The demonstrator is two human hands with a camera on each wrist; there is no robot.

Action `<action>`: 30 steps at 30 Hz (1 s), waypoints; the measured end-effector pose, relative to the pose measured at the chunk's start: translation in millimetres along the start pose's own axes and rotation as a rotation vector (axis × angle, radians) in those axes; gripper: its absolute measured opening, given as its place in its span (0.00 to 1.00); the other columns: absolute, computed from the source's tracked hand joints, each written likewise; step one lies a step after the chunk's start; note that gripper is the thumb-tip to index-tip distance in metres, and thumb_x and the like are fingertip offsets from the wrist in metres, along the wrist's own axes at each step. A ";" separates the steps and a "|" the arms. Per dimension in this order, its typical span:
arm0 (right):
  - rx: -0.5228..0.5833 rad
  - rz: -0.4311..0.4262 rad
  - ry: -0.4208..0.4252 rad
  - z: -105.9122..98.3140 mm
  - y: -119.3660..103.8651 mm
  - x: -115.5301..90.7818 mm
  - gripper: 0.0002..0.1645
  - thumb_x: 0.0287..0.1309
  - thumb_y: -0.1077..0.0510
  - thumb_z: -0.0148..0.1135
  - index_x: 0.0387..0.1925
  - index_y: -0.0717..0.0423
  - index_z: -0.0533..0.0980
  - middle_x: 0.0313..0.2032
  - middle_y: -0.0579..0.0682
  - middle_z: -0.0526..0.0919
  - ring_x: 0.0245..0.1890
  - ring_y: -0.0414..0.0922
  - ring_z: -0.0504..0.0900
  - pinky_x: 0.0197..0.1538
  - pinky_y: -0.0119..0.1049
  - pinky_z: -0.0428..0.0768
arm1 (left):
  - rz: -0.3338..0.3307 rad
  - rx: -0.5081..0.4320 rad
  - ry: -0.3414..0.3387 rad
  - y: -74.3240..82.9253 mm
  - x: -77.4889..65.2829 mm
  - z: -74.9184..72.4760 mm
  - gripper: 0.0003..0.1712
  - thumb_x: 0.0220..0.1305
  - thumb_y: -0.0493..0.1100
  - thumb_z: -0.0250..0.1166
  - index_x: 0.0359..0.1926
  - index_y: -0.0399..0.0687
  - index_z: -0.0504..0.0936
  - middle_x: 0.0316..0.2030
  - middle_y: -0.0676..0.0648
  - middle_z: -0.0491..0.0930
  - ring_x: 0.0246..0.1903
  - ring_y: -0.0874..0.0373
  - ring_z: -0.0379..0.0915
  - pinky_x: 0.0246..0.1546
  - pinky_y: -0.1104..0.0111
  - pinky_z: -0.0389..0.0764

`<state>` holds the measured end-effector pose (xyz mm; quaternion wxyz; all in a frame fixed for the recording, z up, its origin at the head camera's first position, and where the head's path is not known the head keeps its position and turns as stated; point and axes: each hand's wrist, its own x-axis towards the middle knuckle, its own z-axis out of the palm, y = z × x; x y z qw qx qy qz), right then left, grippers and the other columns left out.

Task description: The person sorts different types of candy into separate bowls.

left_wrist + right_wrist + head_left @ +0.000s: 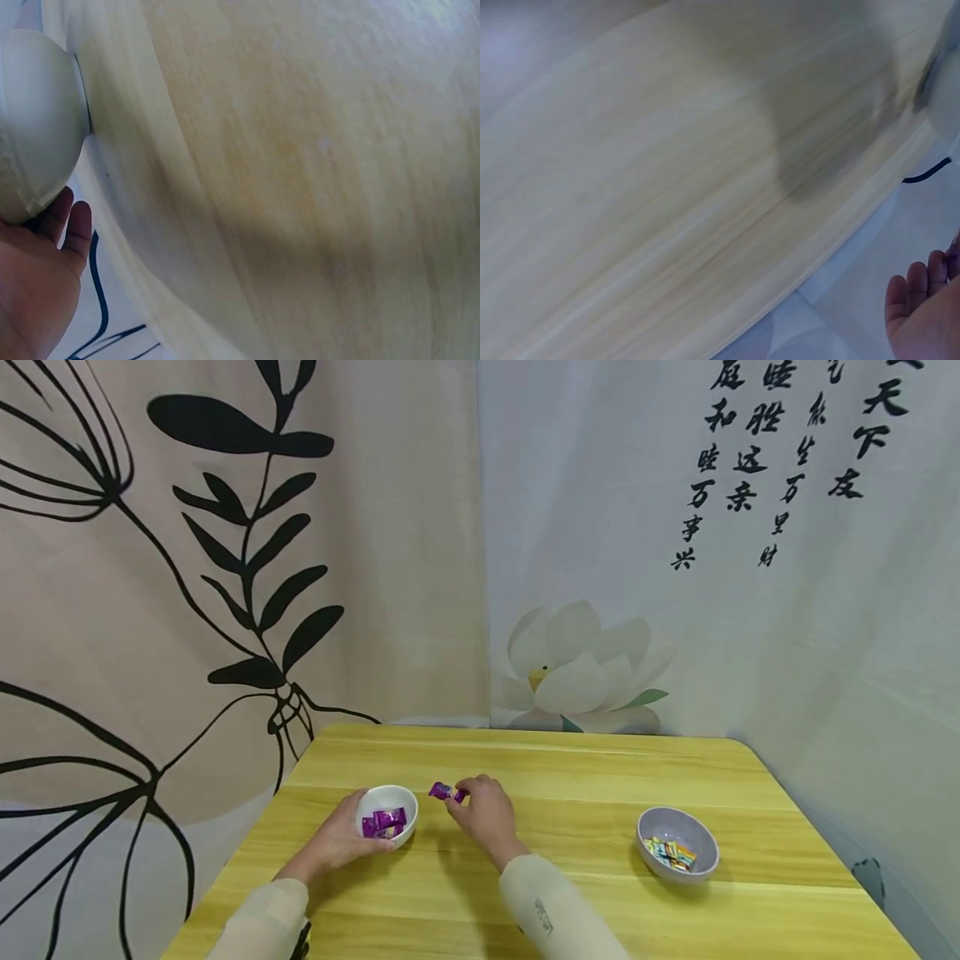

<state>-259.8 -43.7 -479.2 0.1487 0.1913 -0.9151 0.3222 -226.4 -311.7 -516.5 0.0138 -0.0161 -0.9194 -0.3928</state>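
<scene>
My left hand (341, 839) grips a small white bowl (386, 797) from its left side, the thumb along the near side. Several purple wrapped candies (390, 818) lie inside it. Just right of that bowl, my right hand (487, 814) pinches one purple wrapped candy (440, 791) between thumb and fingers, above the table. In the left wrist view the bowl's outer wall (45, 112) shows beside the left fingers (77, 229). At the right wrist view's edge, a bit of purple wrapper (953, 259) appears by the right fingers; the rest is cut off.
On the right side of the wooden table (540, 777) stands a light purple-grey bowl (678, 822) holding several yellow-and-blue wrapped candies (667, 853). Behind the table's far edge hangs a printed curtain (412, 610) with plants, a flower and writing.
</scene>
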 end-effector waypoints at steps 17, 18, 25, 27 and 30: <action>-0.051 -0.057 -0.058 33.3 -56.1 11.5 0.17 0.55 0.45 0.71 0.40 0.51 0.86 0.35 0.46 0.83 0.38 0.43 0.80 0.40 0.36 0.81 | 0.020 0.017 -0.006 0.6 -4.9 -3.0 0.68 0.43 0.60 0.81 0.73 0.33 0.51 0.62 0.34 0.65 0.55 0.43 0.68 0.59 0.44 0.70; -0.061 -0.053 -0.063 33.5 -57.7 11.4 0.17 0.55 0.45 0.71 0.40 0.51 0.86 0.35 0.46 0.83 0.38 0.43 0.80 0.40 0.36 0.81 | 0.028 0.012 -0.006 1.6 -4.2 -1.2 0.68 0.43 0.59 0.81 0.73 0.33 0.52 0.62 0.34 0.66 0.55 0.43 0.69 0.58 0.45 0.70; -0.171 -0.073 -0.169 36.1 -64.0 11.6 0.30 0.58 0.35 0.66 0.54 0.48 0.82 0.49 0.48 0.83 0.48 0.47 0.79 0.51 0.41 0.79 | 0.074 0.012 -0.007 7.7 0.2 4.2 0.65 0.43 0.58 0.81 0.72 0.33 0.55 0.57 0.38 0.70 0.49 0.49 0.71 0.49 0.54 0.76; -0.176 -0.074 -0.171 34.9 -63.0 11.6 0.31 0.58 0.35 0.66 0.55 0.49 0.82 0.52 0.49 0.82 0.50 0.48 0.79 0.54 0.42 0.79 | 0.072 0.006 -0.007 8.6 0.6 3.8 0.65 0.43 0.57 0.81 0.72 0.34 0.55 0.56 0.38 0.70 0.48 0.50 0.72 0.47 0.56 0.77; -0.144 -0.053 -0.160 30.9 -58.3 12.9 0.28 0.59 0.37 0.66 0.52 0.50 0.83 0.52 0.51 0.82 0.51 0.50 0.79 0.55 0.45 0.79 | 0.062 -0.003 -0.004 9.5 -0.2 2.3 0.64 0.42 0.57 0.82 0.72 0.35 0.56 0.56 0.39 0.70 0.48 0.49 0.72 0.47 0.56 0.77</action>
